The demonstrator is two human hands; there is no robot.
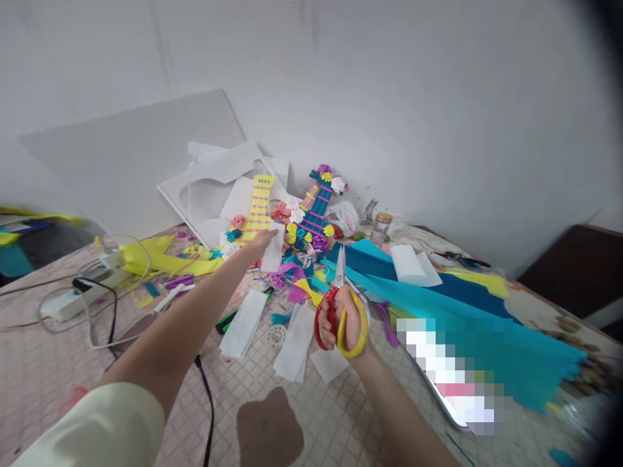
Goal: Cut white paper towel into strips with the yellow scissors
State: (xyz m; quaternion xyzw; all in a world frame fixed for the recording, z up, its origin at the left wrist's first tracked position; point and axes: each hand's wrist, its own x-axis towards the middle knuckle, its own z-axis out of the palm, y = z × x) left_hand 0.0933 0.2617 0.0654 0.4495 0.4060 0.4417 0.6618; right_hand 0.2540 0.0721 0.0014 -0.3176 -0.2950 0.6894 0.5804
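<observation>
My left hand (265, 240) stretches far across the table and grips a white paper strip (273, 256), its fingers partly hidden behind the paper. Just beyond it leans a yellow guitar-shaped paper craft (259, 204) with paper flowers around its base. A blue, purple-striped craft (317, 209) stands to its right. In my right hand (344, 314) is a pair of scissors (339, 269) with one red and one yellow handle, blades pointing up and close together. Folded white paper strips (243, 324) and another white strip (294, 344) lie between my arms.
Teal crepe paper (438, 305) spreads over the right side, with a pixelated phone-like device (452, 383) on it. A power strip (82, 295) with cables lies left. White boards (136, 168) lean on the wall. A jar (381, 228) stands at the back; paper scraps surround the crafts.
</observation>
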